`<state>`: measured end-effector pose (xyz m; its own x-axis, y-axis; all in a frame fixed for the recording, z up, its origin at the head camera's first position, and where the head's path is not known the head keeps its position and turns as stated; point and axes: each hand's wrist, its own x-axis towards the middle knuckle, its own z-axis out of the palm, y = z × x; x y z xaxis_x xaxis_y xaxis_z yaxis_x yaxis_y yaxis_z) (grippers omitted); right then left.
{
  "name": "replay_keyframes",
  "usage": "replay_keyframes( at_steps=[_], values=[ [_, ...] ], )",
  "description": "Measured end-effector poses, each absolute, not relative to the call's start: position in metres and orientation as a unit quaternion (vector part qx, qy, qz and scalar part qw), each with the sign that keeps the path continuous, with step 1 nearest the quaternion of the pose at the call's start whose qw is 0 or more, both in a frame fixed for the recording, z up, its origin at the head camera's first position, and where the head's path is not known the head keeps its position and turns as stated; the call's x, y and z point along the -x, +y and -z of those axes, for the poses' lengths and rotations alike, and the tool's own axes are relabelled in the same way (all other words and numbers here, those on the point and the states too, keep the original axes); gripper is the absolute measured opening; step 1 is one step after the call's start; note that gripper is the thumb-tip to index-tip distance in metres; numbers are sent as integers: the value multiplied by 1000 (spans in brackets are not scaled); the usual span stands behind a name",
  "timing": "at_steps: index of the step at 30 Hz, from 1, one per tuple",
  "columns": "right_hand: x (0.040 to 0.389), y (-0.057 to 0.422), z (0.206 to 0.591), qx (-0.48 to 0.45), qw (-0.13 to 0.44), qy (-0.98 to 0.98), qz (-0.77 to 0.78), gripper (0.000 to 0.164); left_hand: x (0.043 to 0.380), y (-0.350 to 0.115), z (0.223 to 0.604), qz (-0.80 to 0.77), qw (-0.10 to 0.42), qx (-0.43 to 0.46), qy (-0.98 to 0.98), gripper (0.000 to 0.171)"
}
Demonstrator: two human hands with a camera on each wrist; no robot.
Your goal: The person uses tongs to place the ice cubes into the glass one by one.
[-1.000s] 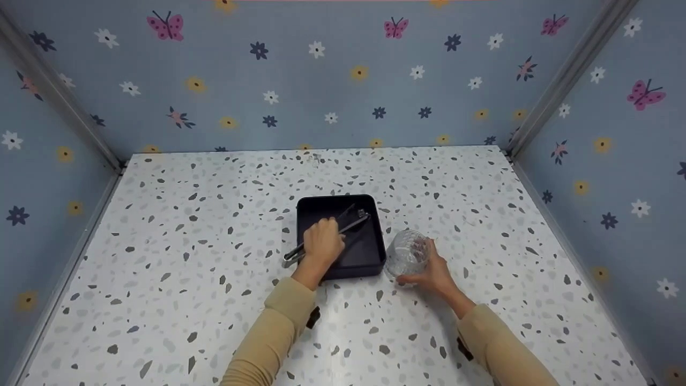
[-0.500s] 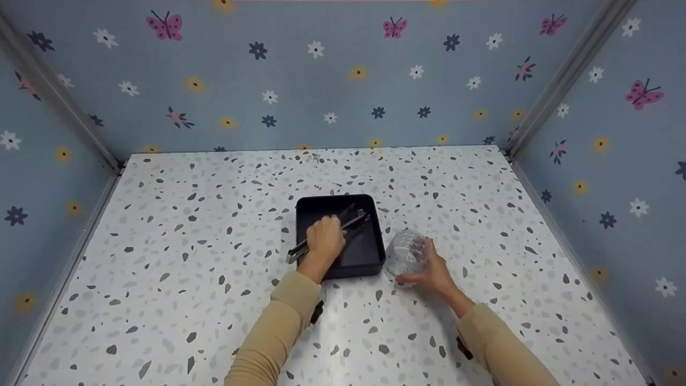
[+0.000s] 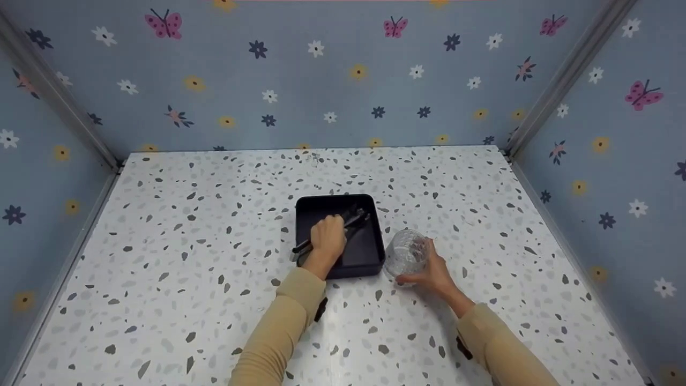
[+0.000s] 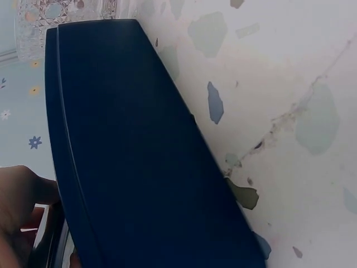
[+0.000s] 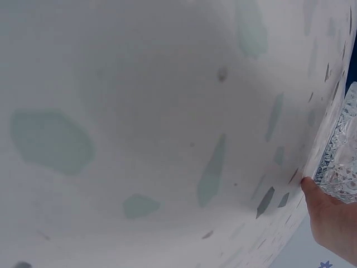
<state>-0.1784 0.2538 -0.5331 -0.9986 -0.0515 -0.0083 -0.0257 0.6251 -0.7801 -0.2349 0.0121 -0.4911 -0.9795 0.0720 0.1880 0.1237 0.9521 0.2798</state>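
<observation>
A pair of metal tongs point(image 3: 301, 248) is in my left hand point(image 3: 328, 236), its fingers curled round the arms. The tongs lie slantwise over the square dark tray point(image 3: 367, 268), their tips point(image 3: 360, 215) inside near its far right corner. What is between the tips is too small to make out. In the left wrist view, the tray's outer wall point(image 4: 134, 139) fills the middle and hides part of the tongs point(image 4: 49, 237). My right hand point(image 3: 435, 271) grips a clear patterned glass point(image 3: 403, 251) just right of the tray. The right wrist view catches the glass point(image 5: 341, 153) at its edge, with the thumb against it.
The speckled white tabletop point(image 3: 203, 300) spreads around the tray on all sides. Blue flowered panels point(image 3: 321, 80) stand at the back and on both sides, joined by grey corner posts point(image 3: 571, 80).
My left hand has shifted slightly to the right and away from me, and the tongs' handle end has moved in toward the tray. The right hand and glass have stayed put.
</observation>
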Motion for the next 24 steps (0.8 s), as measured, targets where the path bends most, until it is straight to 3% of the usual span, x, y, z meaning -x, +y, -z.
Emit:
replay_keyframes(
  at_steps=[24],
  values=[
    [179, 253, 532, 23, 9, 904, 428, 106, 240, 15, 495, 152, 104, 64, -981, 9]
  ],
)
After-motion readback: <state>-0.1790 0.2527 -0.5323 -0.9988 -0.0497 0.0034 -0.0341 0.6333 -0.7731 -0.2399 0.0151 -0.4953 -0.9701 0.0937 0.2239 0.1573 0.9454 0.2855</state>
